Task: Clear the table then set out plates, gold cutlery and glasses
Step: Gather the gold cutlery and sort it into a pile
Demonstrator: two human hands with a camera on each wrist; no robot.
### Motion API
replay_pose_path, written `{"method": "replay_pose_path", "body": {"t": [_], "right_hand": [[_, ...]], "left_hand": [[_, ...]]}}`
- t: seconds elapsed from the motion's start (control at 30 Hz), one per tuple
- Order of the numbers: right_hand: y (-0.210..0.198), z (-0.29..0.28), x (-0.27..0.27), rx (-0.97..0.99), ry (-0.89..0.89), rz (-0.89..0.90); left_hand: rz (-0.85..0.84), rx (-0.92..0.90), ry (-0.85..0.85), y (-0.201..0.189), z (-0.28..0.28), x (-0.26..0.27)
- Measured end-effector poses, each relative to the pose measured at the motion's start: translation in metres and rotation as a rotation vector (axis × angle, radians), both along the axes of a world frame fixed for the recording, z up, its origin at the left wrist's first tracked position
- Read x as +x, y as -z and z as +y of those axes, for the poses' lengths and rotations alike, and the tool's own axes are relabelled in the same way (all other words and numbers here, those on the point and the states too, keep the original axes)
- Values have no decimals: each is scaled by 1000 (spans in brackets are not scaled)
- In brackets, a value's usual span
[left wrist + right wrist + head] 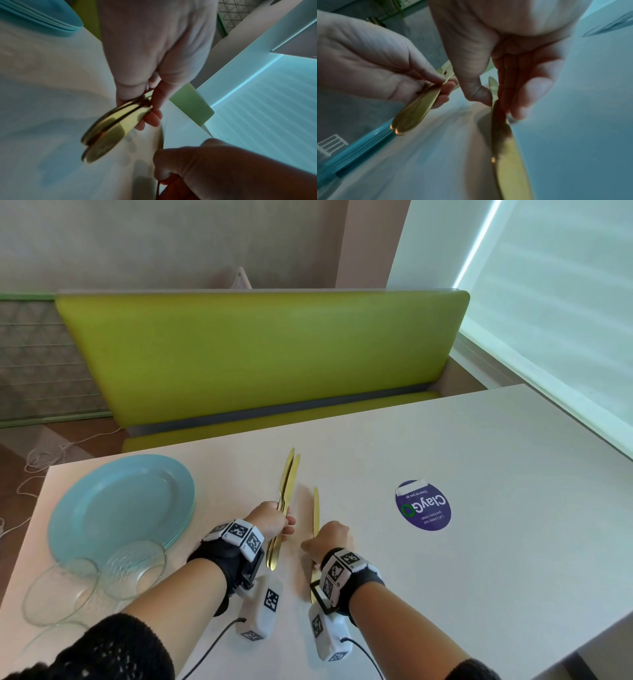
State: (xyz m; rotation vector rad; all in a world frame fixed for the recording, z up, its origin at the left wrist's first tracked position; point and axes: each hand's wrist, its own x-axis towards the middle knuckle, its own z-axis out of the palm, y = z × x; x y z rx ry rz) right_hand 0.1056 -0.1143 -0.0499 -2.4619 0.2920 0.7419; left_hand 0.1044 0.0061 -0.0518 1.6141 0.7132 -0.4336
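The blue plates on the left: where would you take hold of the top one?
Probably at the raised rim of the top blue plate, on its right edge, coming from the cutlery side. The plates are stacked flat, so only that overhanging edge lets fingers slip under; two glass bowls crowd the near edge.

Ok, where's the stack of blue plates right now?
In the head view the plates sit on the table's near-left corner, just beyond the two glass bowls and left of the left hand.
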Motion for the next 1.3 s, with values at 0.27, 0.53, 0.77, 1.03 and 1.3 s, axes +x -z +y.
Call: {"method": "replay_pose_path", "body": {"t": [0.27,0.53,0.77,1.03,1.3], "right_hand": [[-32,-23,4,160,37,-4],[-57,-31,-22,436,-45,-21],[-68,-14,-85,340,-68,-40],[-73,19,-178,267,-5,-76],[-53,35,-242,75,5,-76]], "left_hand": [[-7,-18,28,-12,-12,-10],[6,-291,54,-36,-22,-43],[-67,-311,177,-42,-9,-98],[-129,-280,247,-45,13,-186],[-73,-100,331,-32,29,-255]]}}
